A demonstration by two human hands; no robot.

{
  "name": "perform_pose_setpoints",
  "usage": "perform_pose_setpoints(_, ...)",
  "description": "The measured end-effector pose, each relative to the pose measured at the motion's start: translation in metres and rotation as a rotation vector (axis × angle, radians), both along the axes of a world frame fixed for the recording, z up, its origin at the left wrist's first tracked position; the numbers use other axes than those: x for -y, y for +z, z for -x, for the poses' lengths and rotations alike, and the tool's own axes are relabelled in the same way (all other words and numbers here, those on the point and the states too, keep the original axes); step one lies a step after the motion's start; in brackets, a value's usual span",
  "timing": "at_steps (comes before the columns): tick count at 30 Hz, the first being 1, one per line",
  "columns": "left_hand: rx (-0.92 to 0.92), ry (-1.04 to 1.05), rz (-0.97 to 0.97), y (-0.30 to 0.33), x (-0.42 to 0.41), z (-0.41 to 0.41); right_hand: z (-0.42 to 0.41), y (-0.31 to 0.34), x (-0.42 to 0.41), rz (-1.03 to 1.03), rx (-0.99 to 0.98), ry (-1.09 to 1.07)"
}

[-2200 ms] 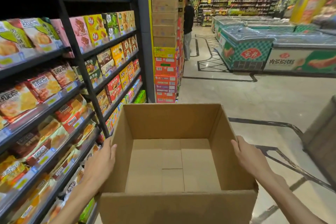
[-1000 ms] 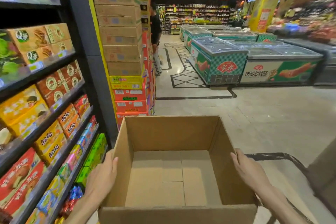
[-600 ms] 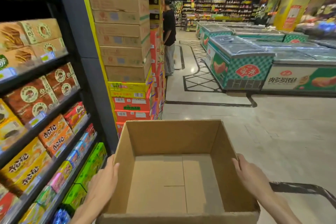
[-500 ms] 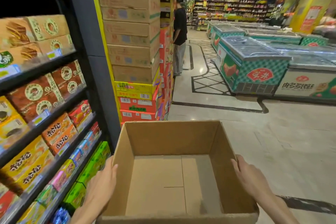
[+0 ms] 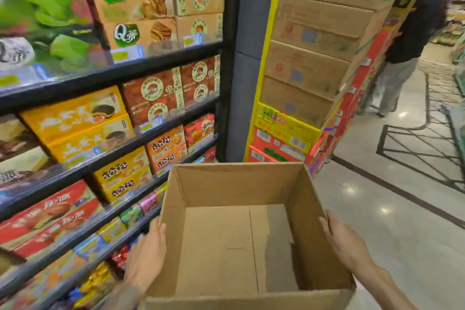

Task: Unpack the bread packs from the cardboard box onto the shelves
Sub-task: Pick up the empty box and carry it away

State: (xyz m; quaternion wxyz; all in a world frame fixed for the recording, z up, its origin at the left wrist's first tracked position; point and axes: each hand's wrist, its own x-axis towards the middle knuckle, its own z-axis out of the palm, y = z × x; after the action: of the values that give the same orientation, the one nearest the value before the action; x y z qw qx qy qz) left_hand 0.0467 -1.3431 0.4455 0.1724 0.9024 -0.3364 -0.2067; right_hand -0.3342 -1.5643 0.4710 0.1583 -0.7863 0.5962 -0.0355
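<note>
An open brown cardboard box point(image 5: 236, 184) fills the lower middle of the head view, and nothing lies inside it. My left hand point(image 5: 148, 251) presses flat against its left wall. On the opposite wall my right hand point(image 5: 344, 241) does the same, so the box hangs between my two palms. Black shelves point(image 5: 151, 60) packed with boxed snacks and cakes run along the left, close to the box's left side. No bread pack is visible in the box.
A tall stack of brown, yellow and red cartons point(image 5: 309, 63) stands right ahead beside a grey pillar point(image 5: 249, 58). A person in a black top point(image 5: 412, 45) stands at the far right. Tiled floor point(image 5: 392, 209) stretches to the right.
I have walked forward along the aisle carrying the box, and the view has swung left; the carton stack and shelf end are much nearer. Both hands stay on the box walls.
</note>
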Motion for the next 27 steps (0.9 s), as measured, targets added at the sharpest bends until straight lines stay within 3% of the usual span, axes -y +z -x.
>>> perform_pose_setpoints(5,-0.131,0.288,-0.05,-0.081,0.01,-0.03,-0.077,-0.07,0.09,-0.116,0.009,0.165)
perform_pose_setpoints(9,-0.278,0.397,-0.049,-0.081,0.018,-0.028,-0.072,-0.073,0.1,-0.116,0.017,0.128)
perform_pose_setpoints(15,-0.257,0.281,-0.109,-0.059,0.025,0.003,-0.073,-0.065,0.108,-0.115,0.203,0.085)
perform_pose_setpoints(19,-0.202,0.231,-0.133,-0.057,0.029,0.0,-0.082,-0.062,0.129,-0.079,0.193,0.058)
perform_pose_setpoints(22,-0.109,0.184,-0.022,-0.044,0.043,-0.01,-0.096,-0.043,0.149,0.003,0.231,0.098)
perform_pose_setpoints(27,-0.17,0.216,0.175,-0.003,0.078,-0.021,-0.109,-0.008,0.18,0.084,0.314,0.078)
